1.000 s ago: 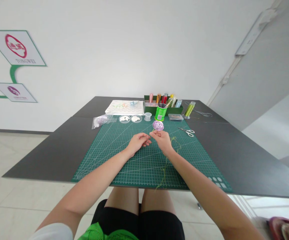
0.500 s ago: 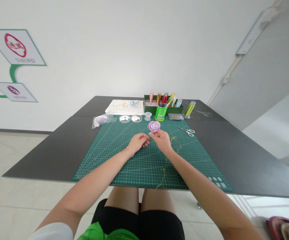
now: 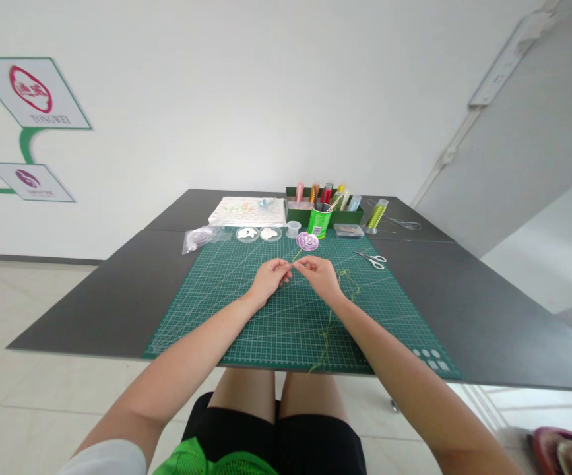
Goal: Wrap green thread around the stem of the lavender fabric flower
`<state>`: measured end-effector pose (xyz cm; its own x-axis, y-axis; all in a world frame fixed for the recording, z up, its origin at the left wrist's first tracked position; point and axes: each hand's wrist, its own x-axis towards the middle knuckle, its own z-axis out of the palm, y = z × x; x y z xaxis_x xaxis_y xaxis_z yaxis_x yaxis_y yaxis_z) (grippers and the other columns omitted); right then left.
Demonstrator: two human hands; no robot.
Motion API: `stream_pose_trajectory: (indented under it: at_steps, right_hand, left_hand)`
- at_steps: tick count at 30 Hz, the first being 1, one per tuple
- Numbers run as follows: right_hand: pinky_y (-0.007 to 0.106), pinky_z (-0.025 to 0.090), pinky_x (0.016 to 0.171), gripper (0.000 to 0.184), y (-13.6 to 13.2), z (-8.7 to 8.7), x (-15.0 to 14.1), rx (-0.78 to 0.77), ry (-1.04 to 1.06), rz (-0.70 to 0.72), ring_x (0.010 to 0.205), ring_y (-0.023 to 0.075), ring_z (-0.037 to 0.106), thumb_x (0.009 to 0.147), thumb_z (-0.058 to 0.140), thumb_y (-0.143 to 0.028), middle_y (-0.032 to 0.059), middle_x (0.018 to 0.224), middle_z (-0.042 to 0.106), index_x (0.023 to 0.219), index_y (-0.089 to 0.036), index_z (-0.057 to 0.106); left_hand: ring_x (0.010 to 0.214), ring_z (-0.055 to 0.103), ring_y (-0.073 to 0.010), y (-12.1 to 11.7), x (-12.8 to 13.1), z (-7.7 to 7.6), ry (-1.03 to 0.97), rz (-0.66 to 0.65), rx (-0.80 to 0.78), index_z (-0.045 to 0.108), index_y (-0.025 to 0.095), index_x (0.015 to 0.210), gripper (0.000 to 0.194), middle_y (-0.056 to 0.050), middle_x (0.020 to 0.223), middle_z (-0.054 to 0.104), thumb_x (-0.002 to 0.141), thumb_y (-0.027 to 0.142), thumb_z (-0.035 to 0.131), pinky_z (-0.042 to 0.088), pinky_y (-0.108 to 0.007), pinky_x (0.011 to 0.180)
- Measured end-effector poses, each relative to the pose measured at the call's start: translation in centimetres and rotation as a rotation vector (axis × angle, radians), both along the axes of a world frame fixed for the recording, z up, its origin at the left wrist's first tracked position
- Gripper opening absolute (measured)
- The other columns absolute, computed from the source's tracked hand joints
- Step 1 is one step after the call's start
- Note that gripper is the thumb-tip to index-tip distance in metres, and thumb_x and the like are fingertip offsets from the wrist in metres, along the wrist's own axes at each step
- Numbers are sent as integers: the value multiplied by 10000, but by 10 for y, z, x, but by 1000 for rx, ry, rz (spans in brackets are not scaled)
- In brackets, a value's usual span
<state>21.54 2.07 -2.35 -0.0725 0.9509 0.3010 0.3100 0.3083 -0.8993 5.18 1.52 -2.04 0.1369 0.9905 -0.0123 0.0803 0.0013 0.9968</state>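
Observation:
A purple craft flower (image 3: pixel 307 241) stands tilted above the cutting mat, its thin green stem running down to my fingertips. My left hand (image 3: pixel 270 278) pinches the lower stem between thumb and forefinger. Just to its right, my right hand (image 3: pixel 319 274) is closed with thumb and forefinger at the same stem, a little nearer the bloom. The fingertips of both hands nearly meet. Loose yellow-green thread (image 3: pixel 326 335) trails over the mat by my right forearm, down to the front edge.
The green cutting mat (image 3: pixel 191 310) lies on a dark table (image 3: pixel 97 300). White-handled scissors (image 3: pixel 375 261) lie to the right. Behind stand a green can (image 3: pixel 318 223) of tools, a box (image 3: pixel 295 215) of thread spools, a green spool (image 3: pixel 377 215), small dishes (image 3: pixel 270 234) and a plastic bag (image 3: pixel 197 239).
The flower has tipped up and slightly right, and its green stem now shows. My right fingers have shifted from just under the bloom down the stem, and both hands moved slightly left.

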Motion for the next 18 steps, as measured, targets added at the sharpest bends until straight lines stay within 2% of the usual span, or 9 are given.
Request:
stream_pose_trajectory:
  at_steps: [7,15,18]
  right_hand:
    - [289,286,550,249,2,3,4,12,-53,41,519,128,375,737,707,-436,-38,499,472,701,-199,772]
    - [271,232,514,322,-6,13,9,-19,-82,171,485,106,301,744,749,-521,-51,450,409,731,-207,815]
    - [268,210,508,331,-10,19,12,-57,-58,248,496,103,299,744,763,-525,-38,471,435,752,-201,829]
  left_hand:
    - [599,619,-132,7,-6,-2,124,102,59,635,186,761,158,-11,713,708,895,244,573,441,-232,573]
    - [666,622,-183,5,-16,5,367,206,176,636,214,712,217,-2,709,717,921,205,579,430,-289,688]
    - [681,621,-190,3,-18,8,428,215,190,637,214,702,226,0,708,716,918,178,582,408,-293,689]
